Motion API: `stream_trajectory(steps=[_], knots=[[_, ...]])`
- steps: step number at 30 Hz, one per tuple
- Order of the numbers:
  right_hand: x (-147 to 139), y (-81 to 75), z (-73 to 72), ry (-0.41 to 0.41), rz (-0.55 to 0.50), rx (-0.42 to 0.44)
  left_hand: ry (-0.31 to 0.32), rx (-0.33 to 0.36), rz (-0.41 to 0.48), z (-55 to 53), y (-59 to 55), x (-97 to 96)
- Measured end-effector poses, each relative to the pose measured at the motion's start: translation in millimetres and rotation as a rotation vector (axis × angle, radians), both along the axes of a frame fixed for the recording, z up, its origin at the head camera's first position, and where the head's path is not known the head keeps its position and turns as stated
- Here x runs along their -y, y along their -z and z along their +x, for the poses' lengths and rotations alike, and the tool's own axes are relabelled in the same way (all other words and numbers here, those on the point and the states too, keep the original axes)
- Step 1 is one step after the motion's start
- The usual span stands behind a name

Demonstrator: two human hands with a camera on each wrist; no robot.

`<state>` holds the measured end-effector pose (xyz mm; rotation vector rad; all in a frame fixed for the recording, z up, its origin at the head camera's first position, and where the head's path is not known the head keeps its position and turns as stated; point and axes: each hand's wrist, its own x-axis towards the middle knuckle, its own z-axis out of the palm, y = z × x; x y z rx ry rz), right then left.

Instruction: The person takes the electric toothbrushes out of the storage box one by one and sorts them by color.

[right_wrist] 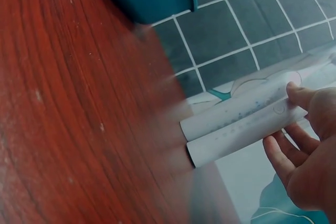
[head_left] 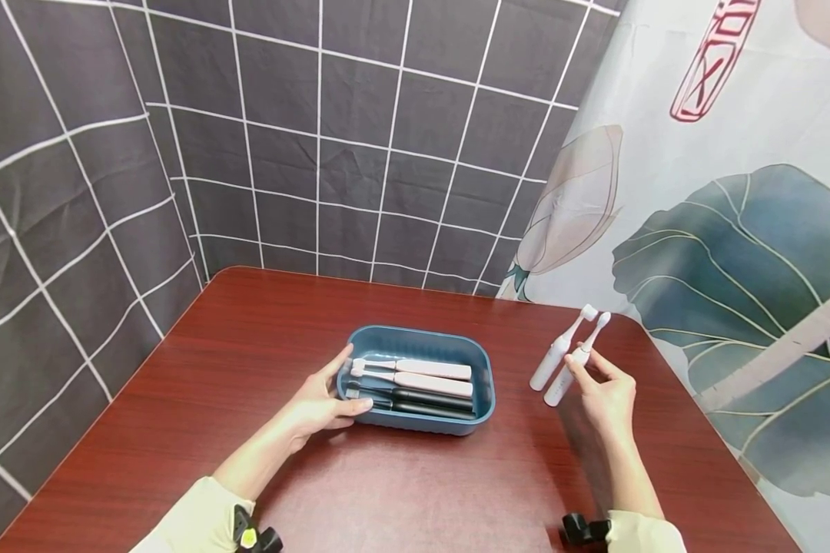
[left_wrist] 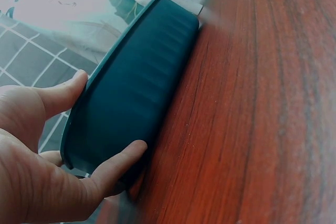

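A blue plastic basket (head_left: 415,421) rests on the table, its left end gripped by my left hand (head_left: 316,401), with the thumb against the near wall. Inside it lie a white electric toothbrush (head_left: 432,370), a pinkish one (head_left: 432,384) and black ones (head_left: 432,408), heads to the left. To the right of the basket, my right hand (head_left: 607,392) pinches a white electric toothbrush (head_left: 566,379) by its handle, brush head up. A second white electric toothbrush (head_left: 548,366) is upright right beside it. In the right wrist view, the two handles overlap.
The reddish-brown wooden table (head_left: 249,346) extends around the basket. Behind it hangs a dark grey cloth (head_left: 360,169) with white grid lines. At the right is a white curtain (head_left: 636,192) with a leaf and flower print.
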<state>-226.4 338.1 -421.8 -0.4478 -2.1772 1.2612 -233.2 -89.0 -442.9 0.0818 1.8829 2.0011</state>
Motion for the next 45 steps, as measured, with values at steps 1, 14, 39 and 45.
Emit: stream_trajectory(steps=[1,14,39,45], knots=[[-0.1,0.5,0.0,-0.002,0.012,-0.006,0.001,-0.001,0.0,-0.1,-0.3,-0.1],[-0.9,11.8,3.4,-0.014,0.113,0.088,0.007,-0.005,0.002,-0.1,0.5,-1.1],[8.7,-49.9,31.5,0.055,-0.005,-0.393,0.005,0.005,-0.009,-1.8,0.8,4.4],[60.1,-97.7,43.0,-0.279,0.093,-0.451,0.015,0.002,-0.001,-2.3,-0.7,2.8]])
